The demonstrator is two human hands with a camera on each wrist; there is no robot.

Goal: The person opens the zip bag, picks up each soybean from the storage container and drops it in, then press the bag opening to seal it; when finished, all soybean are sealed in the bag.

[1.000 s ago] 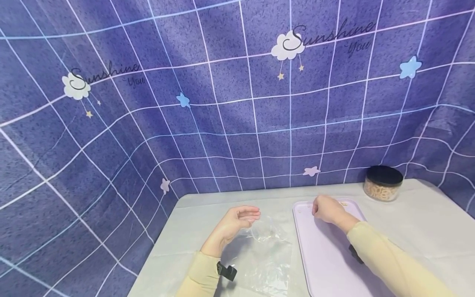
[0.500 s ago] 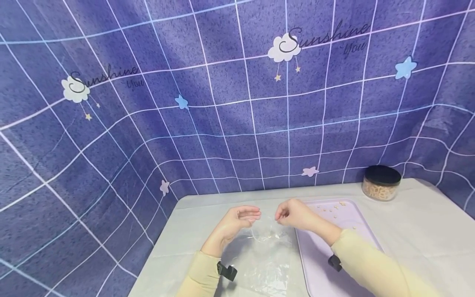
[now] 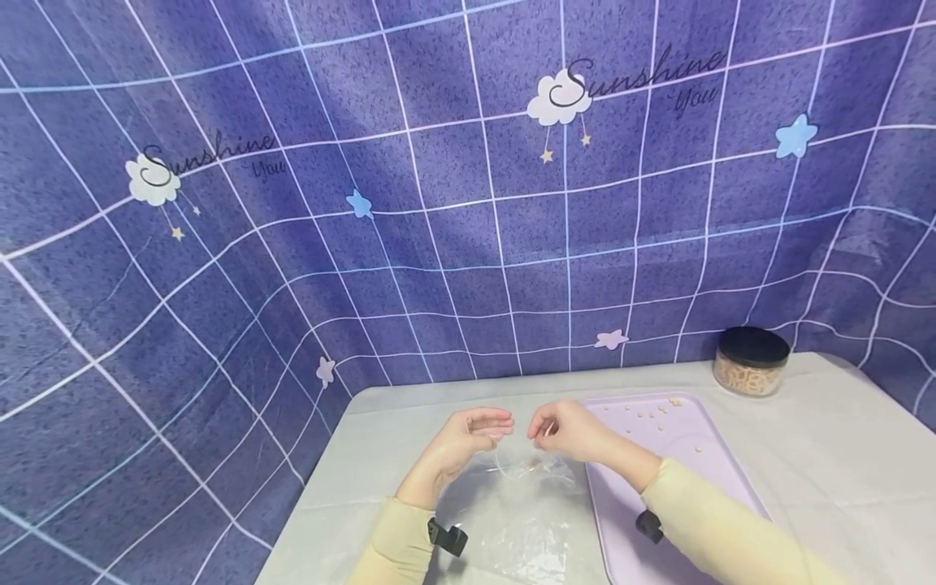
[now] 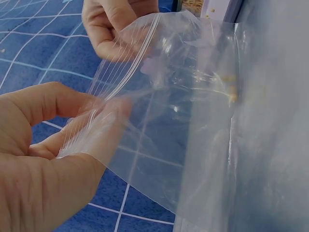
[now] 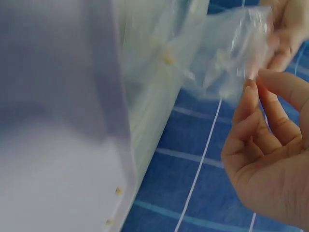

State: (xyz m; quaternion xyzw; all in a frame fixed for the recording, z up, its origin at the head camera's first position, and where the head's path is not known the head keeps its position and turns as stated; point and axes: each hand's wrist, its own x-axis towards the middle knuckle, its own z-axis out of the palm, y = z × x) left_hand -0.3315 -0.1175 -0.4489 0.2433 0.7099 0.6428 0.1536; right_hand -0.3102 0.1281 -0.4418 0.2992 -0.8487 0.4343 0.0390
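My left hand (image 3: 453, 443) pinches the rim of a clear zip-seal plastic bag (image 4: 193, 121) between thumb and fingers, and the bag's mouth gapes. Small yellowish pieces (image 4: 233, 92) lie at the bottom inside it. My right hand (image 3: 574, 431) is at the bag's mouth, facing the left, with thumb and fingertips (image 5: 263, 75) brought together. In the left wrist view the right fingers show through the film. I cannot tell whether a piece is between them. Right of the bag, a lilac tray (image 3: 680, 431) bears several small beige pieces (image 3: 660, 428), mostly near its far edge.
A round clear jar (image 3: 751, 366) with a black lid, filled with beige rings, stands at the back right of the pale-covered table (image 3: 387, 414). Behind it hangs a blue-purple grid-patterned cloth (image 3: 468, 284). The right forearm crosses the tray.
My right hand has moved left from the tray's far end to the bag's mouth, uncovering the pieces on the tray. The left hand has kept its hold on the bag.
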